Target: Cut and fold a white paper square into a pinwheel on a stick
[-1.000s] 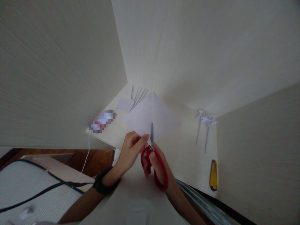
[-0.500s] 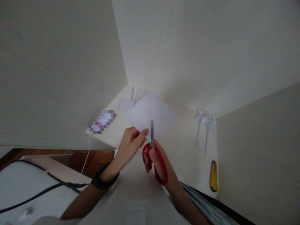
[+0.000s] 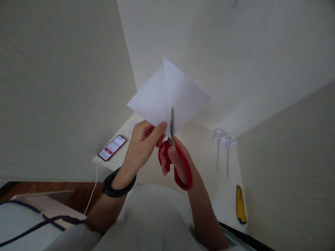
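A square white sheet of paper (image 3: pixel 187 94), creased along its diagonals, is held up with one corner toward me. My left hand (image 3: pixel 143 139) pinches it near that lower corner, thumb on top. Through the handles of red scissors (image 3: pixel 183 170) run the fingers of my right hand (image 3: pixel 190 153). The metal blades lie along the middle crease, with the paper at the blades; how far the cut reaches I cannot tell. A dark band circles my left wrist.
A phone (image 3: pixel 112 147) with a white cable lies at the desk's left edge. Two paper pinwheels (image 3: pixel 227 140) on sticks lie at the right, and a yellow box cutter (image 3: pixel 240 205) is nearer the front. Pale panels (image 3: pixel 285 153) enclose the desk.
The paper has been raised higher in view, and both hands and the scissors have gone up with it. It now hides the thin sticks at the back left.
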`<state>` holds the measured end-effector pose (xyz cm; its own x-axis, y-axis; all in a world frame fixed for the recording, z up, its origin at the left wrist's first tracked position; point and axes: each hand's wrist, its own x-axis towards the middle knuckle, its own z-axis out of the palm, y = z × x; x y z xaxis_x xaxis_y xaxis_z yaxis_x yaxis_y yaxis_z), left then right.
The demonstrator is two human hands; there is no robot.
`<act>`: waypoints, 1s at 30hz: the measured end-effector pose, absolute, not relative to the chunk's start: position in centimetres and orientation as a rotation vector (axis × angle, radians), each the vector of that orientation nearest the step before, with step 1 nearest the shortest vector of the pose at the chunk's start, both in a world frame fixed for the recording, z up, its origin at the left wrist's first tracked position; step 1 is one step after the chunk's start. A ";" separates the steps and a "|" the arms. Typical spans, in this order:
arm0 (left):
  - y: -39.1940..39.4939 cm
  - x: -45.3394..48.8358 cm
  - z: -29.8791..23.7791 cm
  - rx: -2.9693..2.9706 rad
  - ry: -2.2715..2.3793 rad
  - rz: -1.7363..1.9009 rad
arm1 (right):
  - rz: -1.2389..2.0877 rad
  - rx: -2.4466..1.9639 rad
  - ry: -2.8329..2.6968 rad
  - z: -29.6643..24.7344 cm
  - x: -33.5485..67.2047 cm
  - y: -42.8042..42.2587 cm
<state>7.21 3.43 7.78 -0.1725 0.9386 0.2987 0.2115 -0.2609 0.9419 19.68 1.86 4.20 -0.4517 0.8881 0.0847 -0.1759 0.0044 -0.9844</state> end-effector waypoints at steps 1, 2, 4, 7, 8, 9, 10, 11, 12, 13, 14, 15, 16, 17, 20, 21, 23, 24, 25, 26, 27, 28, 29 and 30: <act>3.5 7.4 8.2 1.452 1.331 1.521 | 1.575 -0.751 -1.439 4.7 19.8 2.0; 3.5 7.7 8.7 1.437 1.305 1.553 | 1.569 -0.717 -1.444 5.1 19.9 2.1; 3.6 8.1 9.4 1.414 1.257 1.604 | 1.559 -0.646 -1.450 5.9 20.0 2.3; 3.4 8.4 10.5 1.415 1.166 1.658 | 1.530 -0.567 -1.474 7.0 20.2 2.3; 3.2 8.4 10.9 1.423 1.125 1.674 | 1.517 -0.559 -1.488 7.4 20.2 2.2; 3.0 8.4 11.3 1.429 1.110 1.681 | 1.505 -0.558 -1.507 7.7 20.3 2.1; 2.7 8.4 11.7 1.434 1.115 1.688 | 1.492 -0.557 -1.531 7.9 20.5 2.1; 2.3 8.3 12.0 1.434 1.127 1.705 | 1.474 -0.553 -1.550 8.1 20.6 2.0; 2.0 8.3 12.4 1.439 1.155 1.694 | 1.457 -0.538 -1.574 8.3 20.8 2.0; 1.6 8.2 12.7 1.450 1.179 1.684 | 1.439 -0.517 -1.595 8.4 20.9 2.0; 1.3 8.2 13.0 1.473 1.192 1.665 | 1.420 -0.496 -1.607 8.5 21.1 1.9; 1.0 8.1 13.3 1.503 1.190 1.655 | 1.403 -0.475 -1.618 8.5 21.2 1.9; 0.7 8.1 13.4 1.530 1.178 1.658 | 1.388 -0.461 -1.619 8.5 21.4 1.8; 0.5 8.0 13.5 1.554 1.161 1.654 | 1.378 -0.457 -1.611 8.5 21.4 1.7; 0.2 7.9 13.3 1.561 1.141 1.657 | 1.424 -0.459 -1.574 8.5 21.4 1.0; 0.1 7.9 13.2 1.548 1.151 1.669 | 1.444 -0.478 -1.560 8.5 21.3 0.7; -0.1 7.9 12.9 1.527 1.156 1.669 | 1.465 -0.538 -1.511 8.7 21.1 0.0; -0.3 7.8 12.8 1.520 1.167 1.673 | 1.479 -0.565 -1.493 8.8 21.0 -0.3; -0.4 7.8 12.6 1.513 1.183 1.680 | 1.493 -0.576 -1.465 9.0 20.9 -0.6; -0.6 7.8 12.6 1.505 1.210 1.694 | 1.514 -0.587 -1.450 9.1 20.8 -0.8; -0.8 7.8 12.5 1.498 1.238 1.710 | 1.531 -0.594 -1.438 9.3 20.7 -0.9; -0.9 7.7 12.5 1.493 1.263 1.718 | 1.544 -0.597 -1.432 9.4 20.7 -0.9; -1.0 7.7 12.5 1.496 1.273 1.718 | 1.556 -0.599 -1.439 9.5 20.6 -0.9; -1.0 7.7 12.5 1.501 1.275 1.713 | 1.560 -0.601 -1.446 9.5 20.5 -0.8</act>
<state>7.72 -1.05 12.55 -0.2463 0.8557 0.4550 0.1907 -0.4175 0.8884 20.52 -0.83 9.49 -0.4785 0.8505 0.2183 -0.2822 0.0864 -0.9554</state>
